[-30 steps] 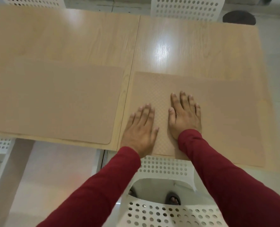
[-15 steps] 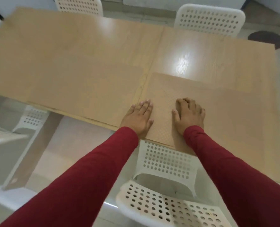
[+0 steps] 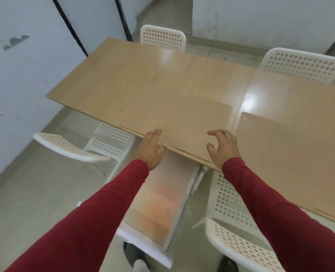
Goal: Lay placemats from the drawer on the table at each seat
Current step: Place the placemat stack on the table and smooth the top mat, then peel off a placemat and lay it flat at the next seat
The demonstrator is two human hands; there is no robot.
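Observation:
Two tan placemats lie along the near edge of the wooden table (image 3: 143, 75). The left placemat (image 3: 182, 118) sits ahead of my hands and the right placemat (image 3: 292, 154) lies further right. My left hand (image 3: 151, 148) hovers at the table's near edge with fingers fairly straight and holds nothing. My right hand (image 3: 223, 148) is above the near right corner of the left placemat, fingers loosely curled, also holding nothing. Below the table an open drawer (image 3: 156, 203) juts toward me with blurred orange-tan contents inside.
White perforated chairs stand around the table: two on the far side (image 3: 162, 37) (image 3: 302, 64), one at the near left (image 3: 68, 146), one at the near right (image 3: 239, 246). A pale wall closes the left side. Tiled floor lies below.
Both hands have lifted off the right placemat and moved left to the left placemat and the table edge. The view has swung left and pulled back, bringing the drawer into sight.

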